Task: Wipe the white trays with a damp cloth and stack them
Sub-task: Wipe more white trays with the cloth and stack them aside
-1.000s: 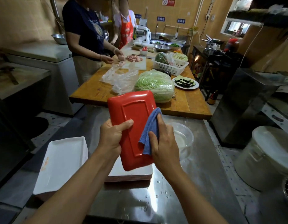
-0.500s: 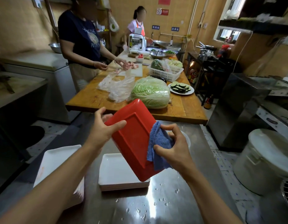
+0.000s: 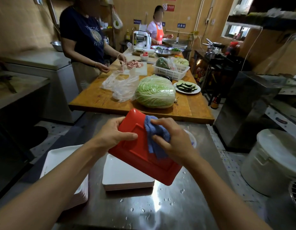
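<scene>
I hold a tray (image 3: 140, 156) tilted above the steel counter, its red underside facing me. My left hand (image 3: 110, 136) grips its upper left edge, thumb across the red face. My right hand (image 3: 173, 140) clutches a blue cloth (image 3: 154, 136) and presses it on the tray's upper right part. Under the tray sits a stack of white trays (image 3: 125, 178). A second, taller stack of white trays (image 3: 64, 165) stands at the left, partly hidden by my left forearm.
The steel counter (image 3: 160, 211) is wet with drops. A clear bowl (image 3: 193, 140) peeks out behind my right hand. Beyond lies a wooden table (image 3: 97, 98) with a cabbage (image 3: 154, 92) and plastic bags; a person (image 3: 84, 45) works there. A white bucket (image 3: 275, 160) stands right.
The tray has swung flatter and lower over the middle stack. My left hand shifted its hold along the upper edge, and my right hand moved the cloth up toward the tray's top right.
</scene>
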Tool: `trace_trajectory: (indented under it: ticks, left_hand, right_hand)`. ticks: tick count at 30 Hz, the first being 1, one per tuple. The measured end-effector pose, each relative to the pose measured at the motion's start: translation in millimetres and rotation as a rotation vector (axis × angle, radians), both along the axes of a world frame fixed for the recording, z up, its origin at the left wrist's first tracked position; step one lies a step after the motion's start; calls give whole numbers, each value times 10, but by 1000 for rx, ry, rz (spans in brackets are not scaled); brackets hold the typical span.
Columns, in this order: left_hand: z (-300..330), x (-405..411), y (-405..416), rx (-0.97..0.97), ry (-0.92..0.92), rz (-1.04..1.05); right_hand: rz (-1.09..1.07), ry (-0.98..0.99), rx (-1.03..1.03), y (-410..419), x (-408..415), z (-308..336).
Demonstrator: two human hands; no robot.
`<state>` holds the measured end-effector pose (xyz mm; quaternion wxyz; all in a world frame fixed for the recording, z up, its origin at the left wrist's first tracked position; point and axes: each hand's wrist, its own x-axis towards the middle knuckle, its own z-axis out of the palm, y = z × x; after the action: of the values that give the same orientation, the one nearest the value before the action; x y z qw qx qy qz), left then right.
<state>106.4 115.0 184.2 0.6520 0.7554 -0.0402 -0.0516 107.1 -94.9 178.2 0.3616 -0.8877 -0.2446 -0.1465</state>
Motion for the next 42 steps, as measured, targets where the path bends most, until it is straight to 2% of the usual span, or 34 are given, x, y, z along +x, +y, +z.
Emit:
trace_trajectory:
  ticks: [3, 6, 15, 19, 22, 27, 32, 37, 42]
  left_hand:
    - [-11, -41, -29, -31, 6, 63]
    - [-31, -73, 109, -114, 64, 128]
    - [-219, -67, 293, -379, 236, 278]
    - [-257, -20, 287, -501, 396, 407]
    - [-236, -17, 263, -537, 460, 423]
    - [-201, -23, 171, -582, 451, 469]
    - [-219, -103, 35, -635, 397, 490]
    - [-267, -172, 151, -658, 276, 526]
    - [-260, -275, 326, -667, 264, 544]
  right_hand:
    - [11, -123, -107, 184, 42, 28]
    - [33, -154, -185, 129, 76, -24]
    - [1, 9, 1, -58, 41, -289]
    - [29, -24, -55, 0, -57, -414]
    - [-28, -94, -78, 39, -90, -499]
    - [-132, -231, -197, 238, -123, -561]
    - [-21, -268, -271, 744, -296, -614]
    - [43, -179, -280, 940, -235, -488]
    - [-57, -44, -288, 935, 30, -408]
